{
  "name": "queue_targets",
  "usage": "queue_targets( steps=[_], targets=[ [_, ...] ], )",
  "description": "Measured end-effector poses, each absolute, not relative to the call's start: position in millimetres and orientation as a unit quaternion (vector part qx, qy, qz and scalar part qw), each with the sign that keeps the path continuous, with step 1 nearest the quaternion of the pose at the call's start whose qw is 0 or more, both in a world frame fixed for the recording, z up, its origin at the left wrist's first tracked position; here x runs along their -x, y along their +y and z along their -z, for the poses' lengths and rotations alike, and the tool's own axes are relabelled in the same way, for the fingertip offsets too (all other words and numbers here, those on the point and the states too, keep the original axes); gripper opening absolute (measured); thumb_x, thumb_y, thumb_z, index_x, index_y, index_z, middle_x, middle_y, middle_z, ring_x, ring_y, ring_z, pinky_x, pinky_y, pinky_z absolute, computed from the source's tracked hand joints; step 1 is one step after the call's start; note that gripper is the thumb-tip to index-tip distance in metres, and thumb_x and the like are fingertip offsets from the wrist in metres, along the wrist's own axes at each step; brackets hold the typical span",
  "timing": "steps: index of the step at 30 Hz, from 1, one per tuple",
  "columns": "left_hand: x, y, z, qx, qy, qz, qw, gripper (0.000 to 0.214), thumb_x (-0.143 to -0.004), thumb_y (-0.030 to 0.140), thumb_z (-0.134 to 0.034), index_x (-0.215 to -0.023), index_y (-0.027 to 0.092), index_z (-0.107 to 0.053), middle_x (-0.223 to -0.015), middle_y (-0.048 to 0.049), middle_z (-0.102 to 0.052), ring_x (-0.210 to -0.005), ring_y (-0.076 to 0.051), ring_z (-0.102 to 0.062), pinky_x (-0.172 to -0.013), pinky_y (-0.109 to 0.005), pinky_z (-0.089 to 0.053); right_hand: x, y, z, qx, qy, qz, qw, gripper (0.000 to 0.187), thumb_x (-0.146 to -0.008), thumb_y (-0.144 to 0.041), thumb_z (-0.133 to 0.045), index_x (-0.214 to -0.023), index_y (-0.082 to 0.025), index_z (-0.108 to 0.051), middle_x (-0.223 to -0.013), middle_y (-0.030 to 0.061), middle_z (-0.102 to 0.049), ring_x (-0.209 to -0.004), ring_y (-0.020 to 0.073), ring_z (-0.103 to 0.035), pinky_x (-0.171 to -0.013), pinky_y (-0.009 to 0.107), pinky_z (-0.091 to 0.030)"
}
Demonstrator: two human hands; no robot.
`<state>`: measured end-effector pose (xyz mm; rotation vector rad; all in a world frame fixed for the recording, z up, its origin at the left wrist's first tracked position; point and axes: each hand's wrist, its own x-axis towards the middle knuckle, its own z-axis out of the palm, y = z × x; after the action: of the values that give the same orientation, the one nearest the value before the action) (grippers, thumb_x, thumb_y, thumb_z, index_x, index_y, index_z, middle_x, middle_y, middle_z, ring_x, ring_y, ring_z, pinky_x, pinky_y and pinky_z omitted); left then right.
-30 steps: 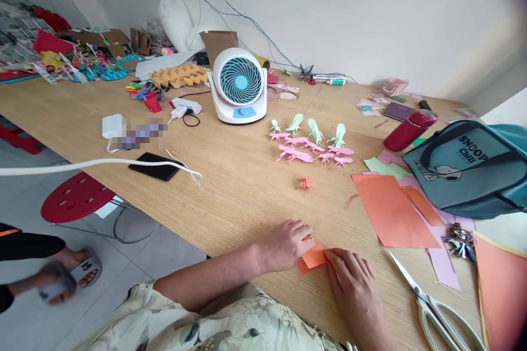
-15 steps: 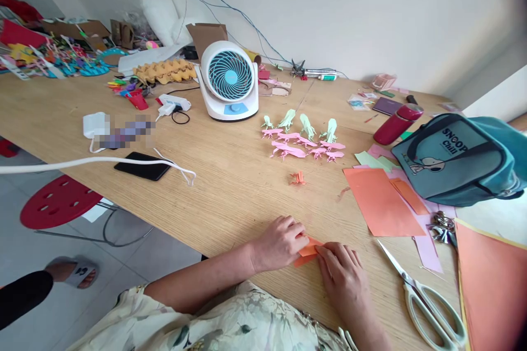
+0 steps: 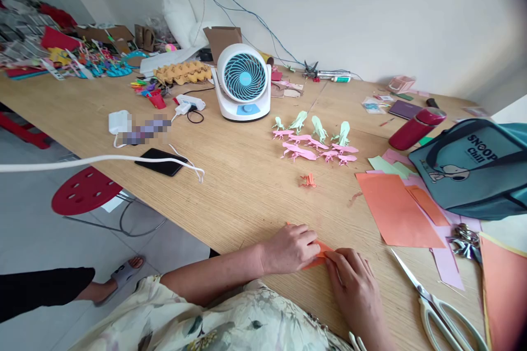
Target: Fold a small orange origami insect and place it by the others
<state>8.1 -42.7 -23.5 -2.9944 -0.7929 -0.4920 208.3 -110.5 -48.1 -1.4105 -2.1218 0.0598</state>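
Near the table's front edge, a small folded piece of orange paper (image 3: 321,254) lies between my two hands. My left hand (image 3: 290,249) is closed over its left part, the fingers curled and pressing it on the tabletop. From the right, my right hand (image 3: 354,279) pinches the paper's edge between thumb and fingers. Much of the paper is hidden under the fingers. Beyond my hands stands a small orange folded-paper figure (image 3: 308,180). Farther back are rows of pink paper figures (image 3: 298,152) and green paper figures (image 3: 318,129).
Scissors (image 3: 428,296) lie right of my right hand, beside orange sheets (image 3: 401,211). A teal bag (image 3: 461,170) and red bottle (image 3: 416,128) stand behind them. A white fan (image 3: 242,82), a black phone (image 3: 161,162) and a white cable (image 3: 102,159) are left. Another person's leg (image 3: 45,290) shows below.
The view has turned left, so things appear farther right. My left hand has shifted over the orange paper, and an orange tip now shows behind it. Both hands stay on the paper.
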Motion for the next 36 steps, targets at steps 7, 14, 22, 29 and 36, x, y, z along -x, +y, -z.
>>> queue_targets(
  steps=[7,14,22,29,36],
  targets=[
    [-8,-48,20,0.947,-0.261,0.187,-0.005,0.024,-0.099,0.030,-0.049,-0.080,0.018,-0.059,-0.085,-0.0025,-0.062,-0.081,-0.016,-0.055,-0.070,-0.030,-0.040,-212,-111,46,0.536,-0.793,-0.043,0.286,0.012,-0.099,-0.020,-0.050,-0.097,-0.020,-0.062,-0.089,0.0056,-0.060,-0.078,0.0196,-0.056,-0.072,0.035,-0.040],
    [-4,-49,23,0.944,-0.270,0.187,0.007,0.024,-0.099,0.028,-0.050,-0.079,0.018,-0.060,-0.083,-0.0026,-0.062,-0.082,-0.016,-0.056,-0.069,-0.029,-0.040,-214,-114,45,0.564,-0.779,-0.036,0.271,0.012,-0.098,-0.019,-0.051,-0.095,-0.021,-0.062,-0.087,0.0053,-0.061,-0.077,0.0200,-0.055,-0.072,0.036,-0.039],
    [-3,-51,22,0.934,-0.298,0.195,-0.045,0.020,-0.096,0.022,-0.054,-0.079,0.018,-0.061,-0.085,-0.0012,-0.063,-0.084,-0.015,-0.056,-0.072,-0.028,-0.042,-212,-117,43,0.585,-0.763,-0.041,0.272,0.014,-0.099,-0.018,-0.049,-0.094,-0.020,-0.062,-0.088,0.0059,-0.060,-0.080,0.0202,-0.054,-0.074,0.036,-0.041],
    [-3,-51,22,0.926,-0.303,0.218,-0.061,0.019,-0.096,0.022,-0.054,-0.080,0.017,-0.063,-0.082,-0.0013,-0.063,-0.080,-0.015,-0.056,-0.071,-0.029,-0.042,-225,-132,44,0.627,-0.713,-0.076,0.305,0.012,-0.098,-0.019,-0.049,-0.099,-0.021,-0.061,-0.092,0.0058,-0.061,-0.081,0.0206,-0.056,-0.073,0.035,-0.043],
    [-3,-50,20,0.930,-0.298,0.206,-0.066,0.018,-0.095,0.018,-0.053,-0.079,0.016,-0.061,-0.083,-0.0022,-0.063,-0.079,-0.016,-0.056,-0.072,-0.029,-0.043,-215,-121,39,0.607,-0.744,-0.060,0.274,0.013,-0.098,-0.020,-0.051,-0.100,-0.021,-0.064,-0.090,0.0059,-0.059,-0.080,0.0196,-0.055,-0.071,0.034,-0.042]
  ],
)
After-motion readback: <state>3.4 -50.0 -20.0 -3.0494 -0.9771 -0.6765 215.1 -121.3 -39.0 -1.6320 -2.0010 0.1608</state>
